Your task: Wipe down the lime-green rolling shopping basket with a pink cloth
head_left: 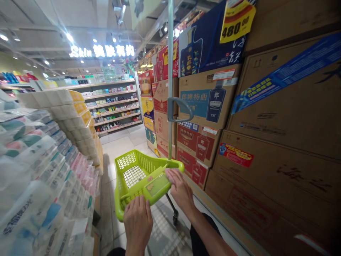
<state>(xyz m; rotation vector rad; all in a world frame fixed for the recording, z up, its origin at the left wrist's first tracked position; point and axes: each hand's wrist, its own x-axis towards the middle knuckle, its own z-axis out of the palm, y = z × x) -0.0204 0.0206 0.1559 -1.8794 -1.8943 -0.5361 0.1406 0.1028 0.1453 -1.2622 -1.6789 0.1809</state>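
Left hand (pixel 137 218) and right hand (pixel 180 190) clamped on green cart (pixel 133 174) rim, between tissue packs (pixel 39 170) and cartons (pixel 279 142).

Left hand (pixel 137 220): palm down, fingers curled forward in a grip, knuckles uppermost. Right hand (pixel 181 190): extended further ahead, fingers closed in a grip, bare forearm angled back toward body.

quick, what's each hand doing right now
Left hand: closed on the near rim of the green basket.
Right hand: gripping the same basket's rim.
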